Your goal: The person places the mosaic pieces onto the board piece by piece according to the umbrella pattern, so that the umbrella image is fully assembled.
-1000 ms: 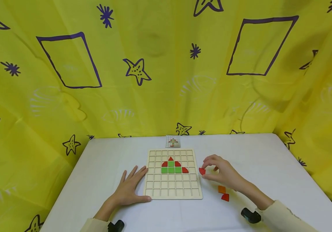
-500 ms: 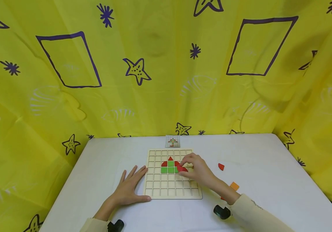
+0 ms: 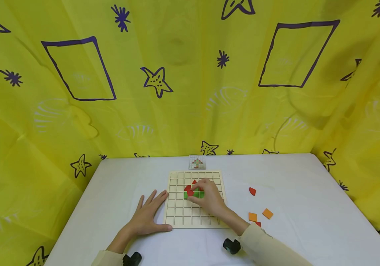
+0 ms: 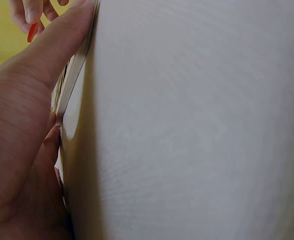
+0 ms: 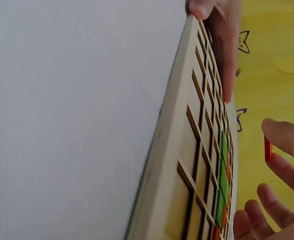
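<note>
Yellow curtain printed with dark line drawings (image 3: 190, 122) fills the upper frame: thin, creased sheeting. White tabletop (image 3: 303, 195) below: smooth, matte. Pale square wooden-looking grid board (image 3: 176, 212), lower centre: flat, rigid, raised ribs around shallow cells. Probably light enough to skid, so steady it by the rim. Left hand (image 3: 147, 218) is at its left edge, fingers straight and spread, thumb on the lower-left corner, no grip. Right hand (image 3: 210, 198), over board centre: thumb and forefinger in a narrow pinch, other fingers loosely bent. Small printed card (image 3: 197, 162) just above the board, looks thin. Flat green square tiles (image 3: 201, 194) sit mid-board, partly hidden. Right of board, loose: orange square tile (image 3: 252, 217), red quarter-round tile (image 3: 252, 191); crisp edges, material unclear. Pinched in the right hand: thin red tile (image 5: 268, 148), above the board, full outline hidden. Should be light, stiff, hard to break, maybe slick-faced; take it by opposite edges.
</note>
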Motion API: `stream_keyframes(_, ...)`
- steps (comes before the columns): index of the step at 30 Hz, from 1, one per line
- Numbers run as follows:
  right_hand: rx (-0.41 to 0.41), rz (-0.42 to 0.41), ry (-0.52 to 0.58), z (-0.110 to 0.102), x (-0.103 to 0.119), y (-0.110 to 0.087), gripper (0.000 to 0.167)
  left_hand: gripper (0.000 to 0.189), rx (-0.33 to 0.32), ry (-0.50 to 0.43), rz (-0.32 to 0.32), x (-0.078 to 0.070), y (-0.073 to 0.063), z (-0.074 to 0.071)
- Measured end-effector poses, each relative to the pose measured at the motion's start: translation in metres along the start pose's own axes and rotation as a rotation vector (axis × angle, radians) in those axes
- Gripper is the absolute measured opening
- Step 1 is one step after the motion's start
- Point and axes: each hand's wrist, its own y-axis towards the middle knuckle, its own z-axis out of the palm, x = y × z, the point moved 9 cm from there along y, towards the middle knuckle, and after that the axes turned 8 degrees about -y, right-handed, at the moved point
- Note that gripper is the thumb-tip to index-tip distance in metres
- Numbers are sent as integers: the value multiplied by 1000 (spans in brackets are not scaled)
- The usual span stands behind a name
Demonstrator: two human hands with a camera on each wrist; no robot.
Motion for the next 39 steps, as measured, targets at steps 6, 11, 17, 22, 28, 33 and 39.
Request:
stream_keyframes(6, -42, 38, 11, 16, 0, 2, 22, 116, 6, 3, -16, 4, 1, 2)
stream_keyframes(11, -97, 74, -3, 25, 4, 1, 23, 116, -26, 11, 16, 7, 0, 4)
stream_keyframes(17, -147, 134, -73, 32, 7, -1, 23, 113, -20, -5, 26, -1, -2, -1)
stream_keyframes(22, -172, 161, -156, 36, 10, 1, 23, 113, -26, -1, 36, -3, -2, -2)
stream_keyframes(28, -188, 173, -200, 36, 12, 1, 24, 113, 1, 0, 5, -2, 0, -2)
stream_keyframes(33, -185, 173, -205, 36, 13, 1, 24, 114, 47, 3, -40, -1, 2, 0)
stream_keyframes(39, -179, 183, -221, 37, 12, 0, 26, 114, 58, 8, -52, 0, 2, 2)
